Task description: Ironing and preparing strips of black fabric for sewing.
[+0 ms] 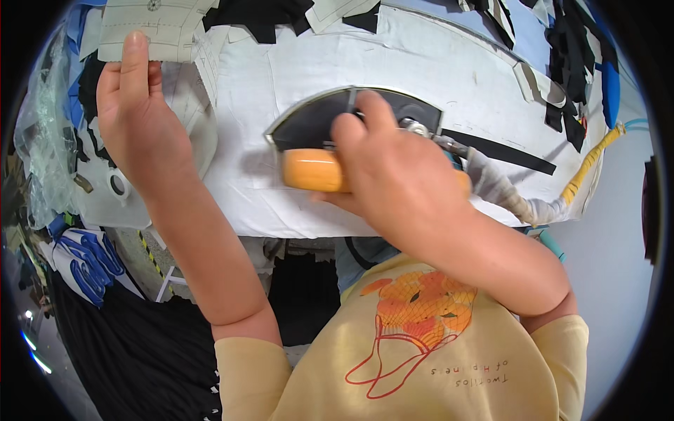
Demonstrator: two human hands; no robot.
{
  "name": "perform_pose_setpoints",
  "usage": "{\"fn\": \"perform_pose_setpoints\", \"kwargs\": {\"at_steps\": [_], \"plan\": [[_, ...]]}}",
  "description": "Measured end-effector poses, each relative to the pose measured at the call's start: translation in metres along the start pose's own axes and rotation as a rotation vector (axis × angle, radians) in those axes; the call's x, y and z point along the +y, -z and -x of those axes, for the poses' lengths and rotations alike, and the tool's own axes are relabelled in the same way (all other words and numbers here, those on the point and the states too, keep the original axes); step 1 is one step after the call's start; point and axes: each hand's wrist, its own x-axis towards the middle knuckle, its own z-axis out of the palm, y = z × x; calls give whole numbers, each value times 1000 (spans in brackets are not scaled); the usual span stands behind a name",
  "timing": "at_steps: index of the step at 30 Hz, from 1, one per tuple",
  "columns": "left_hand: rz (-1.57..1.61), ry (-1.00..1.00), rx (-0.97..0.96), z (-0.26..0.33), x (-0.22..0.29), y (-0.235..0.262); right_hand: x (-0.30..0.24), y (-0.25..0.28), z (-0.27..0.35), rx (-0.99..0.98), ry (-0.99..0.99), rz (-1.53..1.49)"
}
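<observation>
My right hand (407, 168) is closed round the orange handle (309, 170) of a steam iron, its thumb or finger reaching over the top. The dark soleplate body of the iron (302, 130) rests on or just above the white ironing cloth (281, 63). A narrow black fabric strip (502, 151) sticks out from beside the iron on the right. At the upper left my left hand (137, 105) pinches a pale card pattern piece (161, 31) with printed lines, one finger lying over its edge. Whatever lies under the iron is hidden.
A cloth-wrapped hose (512, 196) runs from the iron to the right, beside a yellow-wrapped tube (592, 161). Black fabric pieces (263, 17) lie along the far edge. Clear plastic (45, 133) hangs at left, near a tape roll (118, 184). Dark cloth (140, 351) is piled below left.
</observation>
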Motion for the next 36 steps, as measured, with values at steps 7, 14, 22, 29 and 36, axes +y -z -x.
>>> {"fn": "perform_pose_setpoints", "kwargs": {"at_steps": [7, 14, 22, 29, 36], "plan": [[-21, 83, -57, -10, 10, 32, 6, -1, 0, -70, 14, -50], [-717, -38, -211, -7, -6, 40, 125, 25, 92, -21, -179, 59], [-979, -671, -696, 108, -40, -25, 336, 40, 232, 185, -409, 37], [-1105, -379, -820, 131, -48, -69, 475, 33, 319, 396, -489, 159], [-1296, -434, -1093, 127, -25, -88, 493, 44, 323, 698, -678, 476]]}}
